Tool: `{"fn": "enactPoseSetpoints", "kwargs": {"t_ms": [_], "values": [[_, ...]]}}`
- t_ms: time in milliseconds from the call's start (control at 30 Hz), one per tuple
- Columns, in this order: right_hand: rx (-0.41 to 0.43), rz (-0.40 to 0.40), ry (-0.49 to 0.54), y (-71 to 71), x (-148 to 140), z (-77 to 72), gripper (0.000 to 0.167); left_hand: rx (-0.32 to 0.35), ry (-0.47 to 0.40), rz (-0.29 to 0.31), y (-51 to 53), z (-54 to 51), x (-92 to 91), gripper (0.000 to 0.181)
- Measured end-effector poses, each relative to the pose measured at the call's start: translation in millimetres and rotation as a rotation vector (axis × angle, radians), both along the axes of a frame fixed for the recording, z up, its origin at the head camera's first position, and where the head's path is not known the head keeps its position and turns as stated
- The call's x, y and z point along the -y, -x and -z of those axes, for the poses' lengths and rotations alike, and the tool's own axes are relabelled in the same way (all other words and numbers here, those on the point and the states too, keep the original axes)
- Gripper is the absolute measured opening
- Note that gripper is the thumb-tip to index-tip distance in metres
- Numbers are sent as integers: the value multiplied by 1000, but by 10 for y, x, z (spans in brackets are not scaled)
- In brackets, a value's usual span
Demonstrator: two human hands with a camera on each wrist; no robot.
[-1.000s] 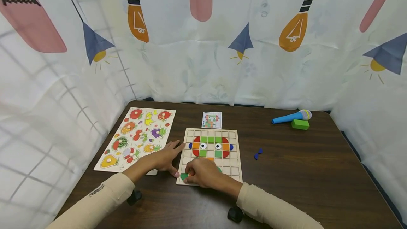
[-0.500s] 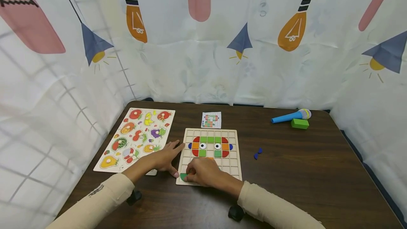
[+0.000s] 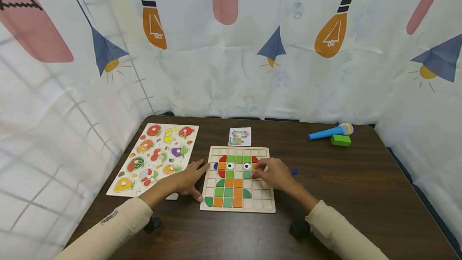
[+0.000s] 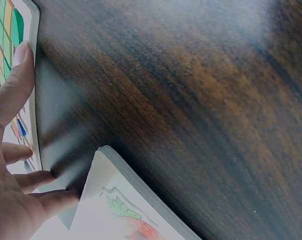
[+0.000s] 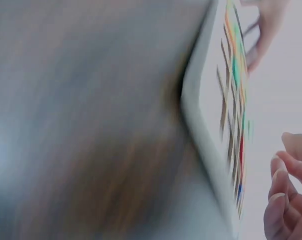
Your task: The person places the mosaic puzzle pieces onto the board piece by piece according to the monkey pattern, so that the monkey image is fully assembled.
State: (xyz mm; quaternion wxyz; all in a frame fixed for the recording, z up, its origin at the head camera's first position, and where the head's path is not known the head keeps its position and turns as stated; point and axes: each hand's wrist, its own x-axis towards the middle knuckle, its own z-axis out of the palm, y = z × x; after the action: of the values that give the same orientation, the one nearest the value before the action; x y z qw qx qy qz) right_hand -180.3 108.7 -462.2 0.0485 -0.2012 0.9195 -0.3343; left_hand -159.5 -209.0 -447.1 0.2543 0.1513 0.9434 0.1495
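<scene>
A wooden grid board (image 3: 258,208) bears green, orange and red tiles, two round eye tiles and a blue tile (image 3: 215,166). My left hand (image 3: 189,178) lies spread at the board's left edge, its thumb on the lower left corner beside a green quarter-round tile (image 3: 209,201). Over the board's right side is my right hand (image 3: 273,173), covering some red and orange tiles. In the right wrist view its fingers (image 5: 278,200) are loosely curled, with nothing visible between them. One small blue piece (image 3: 295,171) lies on the table just past that hand.
A white fruit puzzle board (image 3: 162,133) lies to the left, partly under my left forearm. Behind the grid board is a small pattern card (image 3: 240,136). At the back right sit a blue toy microphone (image 3: 326,133) and a green block (image 3: 341,141).
My right hand has left the lower left of the board and moved up and right, uncovering the lower rows of green and orange tiles. The left hand has stayed in place.
</scene>
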Motion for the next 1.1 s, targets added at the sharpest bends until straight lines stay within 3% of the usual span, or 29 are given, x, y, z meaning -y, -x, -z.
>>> {"fn": "enactPoseSetpoints", "kwargs": {"t_ms": [200, 433, 767, 1100], "values": [[10, 127, -41, 161, -665, 24, 13, 5, -3, -1, -3, -5, 5, 114], [13, 182, -85, 206, -1207, 63, 16, 3, -6, 5, -19, -23, 5, 114], [93, 187, -138, 188, -1271, 162, 22, -6, -25, 5, -33, -41, 10, 115], [63, 149, -162, 206, -1310, 199, 29, 2, -8, 7, -8, -7, 11, 113]]}}
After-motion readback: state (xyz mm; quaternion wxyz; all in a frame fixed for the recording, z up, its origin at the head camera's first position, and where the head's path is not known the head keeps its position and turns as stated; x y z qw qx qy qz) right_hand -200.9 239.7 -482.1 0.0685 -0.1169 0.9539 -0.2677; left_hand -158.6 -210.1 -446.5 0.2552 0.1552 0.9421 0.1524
